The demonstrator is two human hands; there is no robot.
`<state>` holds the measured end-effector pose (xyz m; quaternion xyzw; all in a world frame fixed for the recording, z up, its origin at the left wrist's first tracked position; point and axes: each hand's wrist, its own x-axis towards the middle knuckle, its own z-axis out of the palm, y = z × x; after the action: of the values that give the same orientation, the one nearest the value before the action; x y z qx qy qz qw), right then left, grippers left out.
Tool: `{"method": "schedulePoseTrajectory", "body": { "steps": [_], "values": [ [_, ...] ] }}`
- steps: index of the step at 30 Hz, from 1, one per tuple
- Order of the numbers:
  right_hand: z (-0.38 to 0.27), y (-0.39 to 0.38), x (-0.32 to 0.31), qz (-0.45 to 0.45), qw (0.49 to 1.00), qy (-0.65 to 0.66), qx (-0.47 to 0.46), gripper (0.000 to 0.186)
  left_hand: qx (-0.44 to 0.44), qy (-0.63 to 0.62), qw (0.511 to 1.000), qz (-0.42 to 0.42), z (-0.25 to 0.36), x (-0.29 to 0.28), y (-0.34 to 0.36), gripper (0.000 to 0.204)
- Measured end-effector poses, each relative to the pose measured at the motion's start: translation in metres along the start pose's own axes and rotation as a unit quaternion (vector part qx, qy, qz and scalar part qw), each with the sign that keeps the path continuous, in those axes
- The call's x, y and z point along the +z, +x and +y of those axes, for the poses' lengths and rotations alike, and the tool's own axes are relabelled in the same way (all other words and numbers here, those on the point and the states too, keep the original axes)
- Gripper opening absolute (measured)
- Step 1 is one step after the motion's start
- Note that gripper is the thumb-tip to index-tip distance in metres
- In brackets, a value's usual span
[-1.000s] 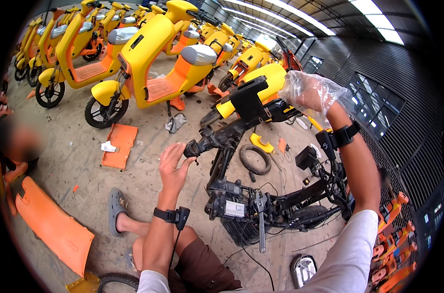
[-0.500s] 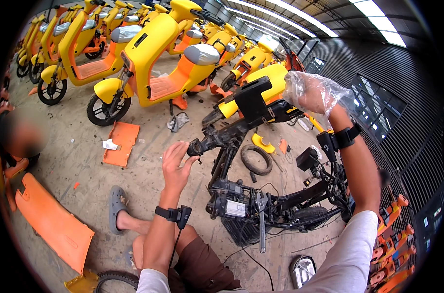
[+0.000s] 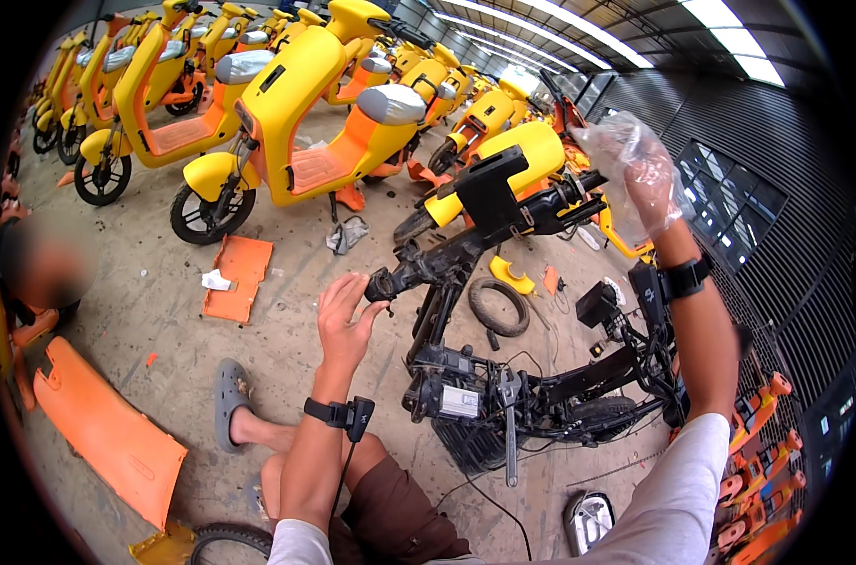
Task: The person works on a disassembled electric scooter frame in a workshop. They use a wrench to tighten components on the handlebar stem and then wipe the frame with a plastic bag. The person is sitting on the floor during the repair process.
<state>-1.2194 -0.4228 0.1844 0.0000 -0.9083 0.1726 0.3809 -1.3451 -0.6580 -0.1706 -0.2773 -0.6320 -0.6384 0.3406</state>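
Your left hand (image 3: 341, 325) pinches one end of the black handlebar (image 3: 432, 265), still mounted on the already panel-stripped scooter frame (image 3: 578, 381) before you, while your right hand (image 3: 649, 184), inside a clear plastic bag (image 3: 605, 141), hangs beyond the other end, its grip impossible to tell.

beyond the left fingers (image 3: 334, 290) we see rows of yellow scooters (image 3: 291, 104), with a grey rag (image 3: 348, 235) on the floor (image 3: 291, 344) before them. left of those fingers we find an orange panel (image 3: 246, 268) bearing a white scrap (image 3: 217, 281), and farther left, nearer us, a longer orange panel (image 3: 117, 433). right of those fingers, a loose tyre (image 3: 505, 330) lies just beside a yellow plastic piece (image 3: 513, 275).
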Motion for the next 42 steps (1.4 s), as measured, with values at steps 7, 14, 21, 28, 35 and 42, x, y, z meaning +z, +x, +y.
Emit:
{"method": "schedulePoseTrajectory", "body": {
  "steps": [7, 14, 21, 28, 35, 42],
  "values": [
    [0.009, -0.071, -0.023, 0.327, 0.941, 0.06, -0.068, 0.03, -0.01, -0.004, 1.0, 0.0, 0.001, 0.0, 0.0, 0.044],
    [0.017, -0.123, 0.011, 0.172, 0.963, 0.192, 0.081, 0.022, 0.003, 0.007, 1.0, -0.001, -0.001, 0.001, -0.001, 0.045],
    [0.039, -0.117, 0.058, 0.116, 0.916, 0.216, 0.318, 0.019, -0.003, 0.0, 1.0, -0.005, 0.002, -0.001, 0.0, 0.044],
    [0.032, -0.11, 0.074, 0.13, 0.97, 0.171, 0.115, 0.037, 0.004, 0.004, 1.0, -0.003, 0.0, -0.002, 0.001, 0.043],
    [0.006, -0.119, 0.063, 0.082, 0.98, 0.046, 0.176, 0.044, 0.003, 0.014, 1.0, -0.003, 0.0, 0.0, 0.0, 0.043],
    [0.016, -0.115, 0.058, 0.045, 0.996, 0.01, 0.071, 0.047, 0.003, 0.012, 1.0, 0.0, 0.0, -0.001, 0.0, 0.044]
  ]
}}
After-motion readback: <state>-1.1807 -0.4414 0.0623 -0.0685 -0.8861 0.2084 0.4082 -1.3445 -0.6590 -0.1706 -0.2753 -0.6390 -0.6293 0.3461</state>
